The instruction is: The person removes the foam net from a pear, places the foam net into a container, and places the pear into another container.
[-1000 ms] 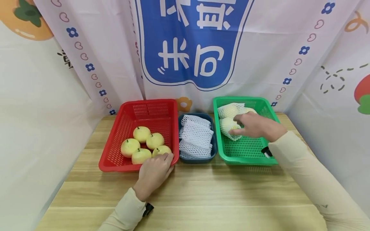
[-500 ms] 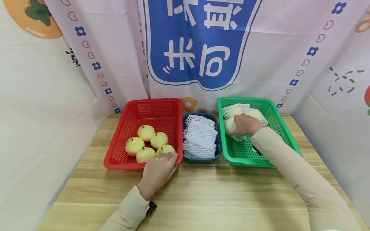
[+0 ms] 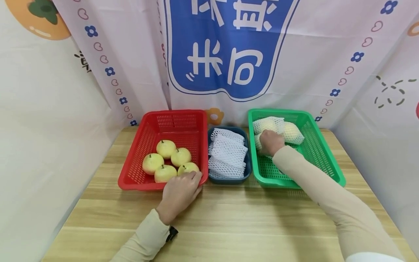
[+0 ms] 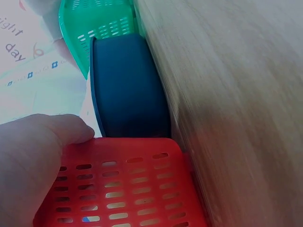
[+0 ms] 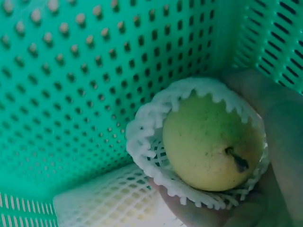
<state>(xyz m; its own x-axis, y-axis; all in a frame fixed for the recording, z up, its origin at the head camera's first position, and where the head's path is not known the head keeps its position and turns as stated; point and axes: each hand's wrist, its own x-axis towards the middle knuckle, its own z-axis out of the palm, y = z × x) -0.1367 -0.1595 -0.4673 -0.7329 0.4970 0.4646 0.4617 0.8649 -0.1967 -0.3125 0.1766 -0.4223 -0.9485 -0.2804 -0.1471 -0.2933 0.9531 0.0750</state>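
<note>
Since a second ago the right hand (image 3: pixel 272 143) has come down. Nearest, the left hand (image 3: pixel 181 191) grips a red plastic basket (image 3: pixel 144 186) at its four o'clock corner; farther off, the right curls around a round yellow-green pear (image 5: pixel 203 142) in white foam netting (image 5: pixel 142 137), at nine o'clock in a green plastic basket (image 3: pixel 271 182).

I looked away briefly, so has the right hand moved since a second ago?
Yes: in the head view the right hand has shifted left against the green basket, toward the blue tray.
</note>
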